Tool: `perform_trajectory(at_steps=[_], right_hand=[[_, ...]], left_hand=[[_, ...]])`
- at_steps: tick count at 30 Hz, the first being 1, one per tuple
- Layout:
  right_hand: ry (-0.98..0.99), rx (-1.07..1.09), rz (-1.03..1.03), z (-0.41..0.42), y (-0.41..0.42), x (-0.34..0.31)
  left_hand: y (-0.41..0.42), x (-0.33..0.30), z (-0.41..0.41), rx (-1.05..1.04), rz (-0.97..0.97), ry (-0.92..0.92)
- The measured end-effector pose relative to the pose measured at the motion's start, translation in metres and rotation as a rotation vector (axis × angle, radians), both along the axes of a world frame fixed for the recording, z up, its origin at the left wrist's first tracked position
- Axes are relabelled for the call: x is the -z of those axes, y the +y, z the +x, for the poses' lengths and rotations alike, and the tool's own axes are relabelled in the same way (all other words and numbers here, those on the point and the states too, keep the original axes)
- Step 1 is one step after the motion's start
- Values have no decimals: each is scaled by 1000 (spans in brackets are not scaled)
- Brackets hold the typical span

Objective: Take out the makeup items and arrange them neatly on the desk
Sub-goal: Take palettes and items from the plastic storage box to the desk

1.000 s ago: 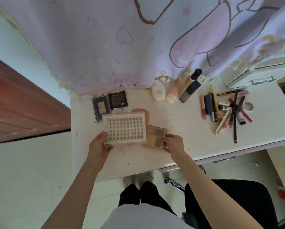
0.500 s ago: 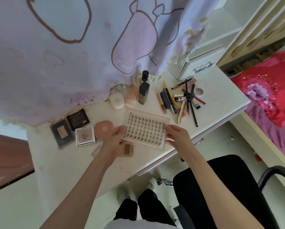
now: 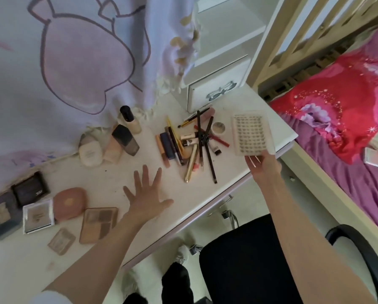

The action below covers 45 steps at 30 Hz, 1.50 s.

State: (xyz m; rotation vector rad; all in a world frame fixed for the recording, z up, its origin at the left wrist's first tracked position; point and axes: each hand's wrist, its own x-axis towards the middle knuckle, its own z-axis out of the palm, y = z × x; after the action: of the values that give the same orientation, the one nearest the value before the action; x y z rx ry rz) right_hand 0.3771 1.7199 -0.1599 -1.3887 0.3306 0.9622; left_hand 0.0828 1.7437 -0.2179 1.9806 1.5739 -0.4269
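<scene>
Right hand [image 3: 263,164] pinches the near edge of the clear lash tray [image 3: 251,133] over the bench's [image 3: 109,178] right end, left hand [image 3: 147,195] splayed, empty; tray looks light, stiff, slick, probably brittle — better gripped by both side edges.

Lash tray [image 3: 250,134] right of pencil pile [image 3: 194,141]
</scene>
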Motion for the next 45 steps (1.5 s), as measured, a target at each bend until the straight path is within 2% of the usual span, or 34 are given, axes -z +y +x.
perform_trajectory(at_steps=[6,15,21,24,27,30,35,39,45], right_hand=[[-37,-14,-75,34,40,15],[71,2,-21,35,48,5],[-10,-172,-113,11,31,-18],[-210,-399,-162,-27,21,-38],[-598,-741,-148,-84,9,-65],[-1013,-1009,-42,-150,0,-96],[-1584,-1257,262,-285,-21,-158],[-1770,-1364,474,-408,-62,-189],[-1835,-1672,834,-588,-157,-207]], left_hand=[[-1,12,1,24,-7,99],[4,6,-1,46,-53,85],[21,-10,-8,46,-170,20],[17,-33,-18,53,-141,-80],[-6,-67,-43,63,48,-223],[-26,-111,-89,26,312,-224],[-72,-193,-203,-181,696,-225],[-147,-231,-308,-384,881,-143],[-312,-244,-449,-818,960,-5]])
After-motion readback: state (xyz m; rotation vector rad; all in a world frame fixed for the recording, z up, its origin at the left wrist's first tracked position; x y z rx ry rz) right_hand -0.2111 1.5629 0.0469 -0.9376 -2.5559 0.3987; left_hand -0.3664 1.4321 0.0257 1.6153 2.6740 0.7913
